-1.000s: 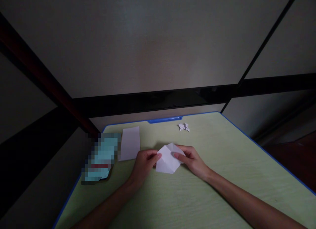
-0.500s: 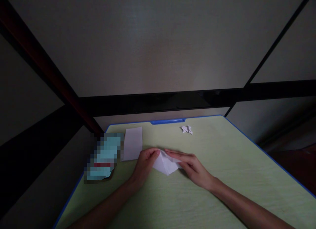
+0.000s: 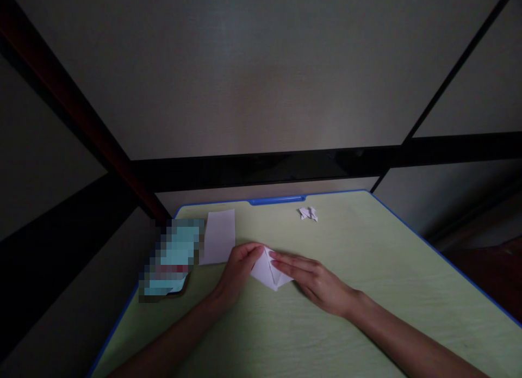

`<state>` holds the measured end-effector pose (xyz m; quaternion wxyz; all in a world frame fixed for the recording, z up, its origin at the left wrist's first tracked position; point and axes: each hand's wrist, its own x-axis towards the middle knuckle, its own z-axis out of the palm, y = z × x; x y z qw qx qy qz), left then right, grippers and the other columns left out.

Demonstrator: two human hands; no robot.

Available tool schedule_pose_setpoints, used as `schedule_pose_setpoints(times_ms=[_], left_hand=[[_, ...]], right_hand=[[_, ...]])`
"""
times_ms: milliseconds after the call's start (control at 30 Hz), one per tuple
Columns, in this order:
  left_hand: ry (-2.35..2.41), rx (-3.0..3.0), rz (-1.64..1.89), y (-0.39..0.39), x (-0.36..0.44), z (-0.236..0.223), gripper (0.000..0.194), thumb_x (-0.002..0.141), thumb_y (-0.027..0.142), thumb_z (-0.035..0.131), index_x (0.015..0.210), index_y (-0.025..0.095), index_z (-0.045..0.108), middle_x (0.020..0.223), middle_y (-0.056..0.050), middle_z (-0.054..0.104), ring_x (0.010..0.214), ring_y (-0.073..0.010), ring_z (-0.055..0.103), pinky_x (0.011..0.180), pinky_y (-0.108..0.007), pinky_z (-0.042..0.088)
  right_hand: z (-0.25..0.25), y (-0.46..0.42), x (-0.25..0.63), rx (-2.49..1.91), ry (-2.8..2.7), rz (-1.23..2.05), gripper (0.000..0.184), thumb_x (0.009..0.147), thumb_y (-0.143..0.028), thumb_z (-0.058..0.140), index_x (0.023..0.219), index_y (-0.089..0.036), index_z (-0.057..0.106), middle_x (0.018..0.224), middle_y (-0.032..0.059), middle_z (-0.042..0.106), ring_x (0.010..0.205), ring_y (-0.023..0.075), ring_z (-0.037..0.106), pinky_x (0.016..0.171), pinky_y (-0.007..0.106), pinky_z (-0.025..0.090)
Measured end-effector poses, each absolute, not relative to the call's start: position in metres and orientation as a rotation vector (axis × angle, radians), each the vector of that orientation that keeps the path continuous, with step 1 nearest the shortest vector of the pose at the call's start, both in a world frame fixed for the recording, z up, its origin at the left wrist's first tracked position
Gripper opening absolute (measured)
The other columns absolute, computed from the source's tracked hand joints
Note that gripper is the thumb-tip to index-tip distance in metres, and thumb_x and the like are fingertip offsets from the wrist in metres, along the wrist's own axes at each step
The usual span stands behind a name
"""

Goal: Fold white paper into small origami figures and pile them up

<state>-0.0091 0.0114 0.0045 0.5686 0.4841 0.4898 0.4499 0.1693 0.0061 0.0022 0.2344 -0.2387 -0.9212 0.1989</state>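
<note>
A white sheet of folded paper (image 3: 264, 270) lies on the table in front of me, its lower corner pointing toward me and a crease running down its middle. My left hand (image 3: 240, 266) pinches its upper left edge between thumb and fingers. From the right, my right hand (image 3: 316, 280) lies with stretched fingers on the paper's right flap, pressing it down near the middle crease. The right thumb is mostly hidden below the hand.
A flat white stack or sheet of paper (image 3: 219, 237) lies left of my hands. Beside it is a blurred light-blue object (image 3: 175, 255). A small folded paper piece (image 3: 309, 214) sits near the far edge of the green table (image 3: 391, 269), close to a blue strip (image 3: 277, 200). Panels rise behind.
My right hand has folded the right flap over toward the middle, and its fingers have come down flat on it. The left hand keeps its pinch in nearly the same place.
</note>
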Motion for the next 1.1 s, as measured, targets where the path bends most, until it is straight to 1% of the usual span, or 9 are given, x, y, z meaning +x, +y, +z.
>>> schedule_pose_setpoints(times_ms=[233,333,400,467,533,600,700,867,1100], left_hand=[[1.243,1.244,0.999,0.011,-0.008,0.003,0.021,0.063,0.031,0.054,0.056,0.011,0.056,0.050,0.002,0.048,0.046,-0.0076,0.039,0.041,-0.018,0.027],[1.256,1.252,1.018,0.011,-0.009,0.006,0.022,0.063,0.031,0.053,0.056,0.011,0.057,0.050,0.002,0.049,0.046,-0.0078,0.039,0.041,-0.018,0.028],[1.257,1.250,1.030,0.010,-0.008,0.008,0.022,0.063,0.031,0.053,0.056,0.011,0.057,0.050,0.002,0.049,0.046,-0.0081,0.039,0.041,-0.018,0.028],[1.258,1.258,1.034,0.009,-0.008,0.011,0.021,0.063,0.031,0.053,0.055,0.011,0.056,0.048,0.003,0.047,0.046,-0.0077,0.038,0.041,-0.018,0.027],[1.258,1.281,1.016,0.007,-0.006,0.012,0.022,0.063,0.029,0.053,0.052,0.011,0.055,0.046,0.004,0.044,0.044,-0.0069,0.035,0.040,-0.017,0.025],[1.252,1.318,0.979,0.005,-0.004,0.013,0.022,0.064,0.029,0.052,0.051,0.011,0.054,0.044,0.004,0.042,0.044,-0.0068,0.034,0.040,-0.017,0.024],[1.234,1.391,0.922,0.000,-0.001,0.012,0.022,0.066,0.029,0.050,0.053,0.011,0.055,0.046,0.003,0.044,0.046,-0.0076,0.036,0.042,-0.018,0.026],[1.227,1.473,0.874,-0.004,0.001,0.009,0.023,0.068,0.029,0.049,0.055,0.011,0.055,0.048,0.003,0.044,0.047,-0.0073,0.036,0.042,-0.017,0.026],[1.232,1.439,0.860,-0.004,0.004,0.011,0.018,0.064,0.023,0.050,0.051,0.012,0.055,0.046,0.003,0.045,0.045,-0.0073,0.037,0.042,-0.017,0.028]], right_hand=[[0.000,0.003,0.168,-0.606,-2.546,0.462,0.042,0.079,-0.003,0.029,0.119,-0.011,0.038,0.124,0.0129,0.039,0.116,0.0162,0.031,0.094,0.034,0.033],[0.004,0.000,0.169,-0.537,-2.464,0.569,0.038,0.078,-0.011,0.037,0.116,-0.012,0.041,0.123,0.0129,0.040,0.115,0.0187,0.032,0.094,0.036,0.031],[0.006,-0.001,0.170,-0.533,-2.254,0.743,0.033,0.077,-0.018,0.042,0.110,-0.013,0.045,0.119,0.0130,0.043,0.111,0.0205,0.038,0.091,0.037,0.033],[0.007,0.001,0.169,-0.618,-1.938,0.983,0.025,0.078,-0.025,0.042,0.098,-0.014,0.050,0.107,0.0116,0.051,0.099,0.0197,0.047,0.083,0.035,0.038],[0.007,0.006,0.165,-0.741,-1.668,1.234,0.019,0.079,-0.029,0.039,0.082,-0.015,0.052,0.081,0.0065,0.056,0.076,0.0150,0.053,0.067,0.028,0.043],[0.006,0.011,0.161,-0.873,-1.600,1.421,0.021,0.076,-0.031,0.046,0.067,-0.013,0.050,0.062,0.0011,0.052,0.057,0.0098,0.048,0.052,0.021,0.039],[0.005,0.015,0.157,-0.945,-1.632,1.553,0.027,0.072,-0.034,0.051,0.056,-0.013,0.048,0.049,-0.0045,0.040,0.046,0.0057,0.036,0.043,0.018,0.028],[0.004,0.013,0.157,-0.962,-1.673,1.596,0.029,0.067,-0.038,0.055,0.055,-0.012,0.046,0.050,-0.0050,0.038,0.046,0.0052,0.032,0.043,0.019,0.023],[-0.001,0.010,0.157,-0.928,-1.757,1.565,0.023,0.071,-0.031,0.051,0.058,-0.013,0.045,0.050,-0.0056,0.035,0.045,0.0053,0.029,0.042,0.018,0.021]])
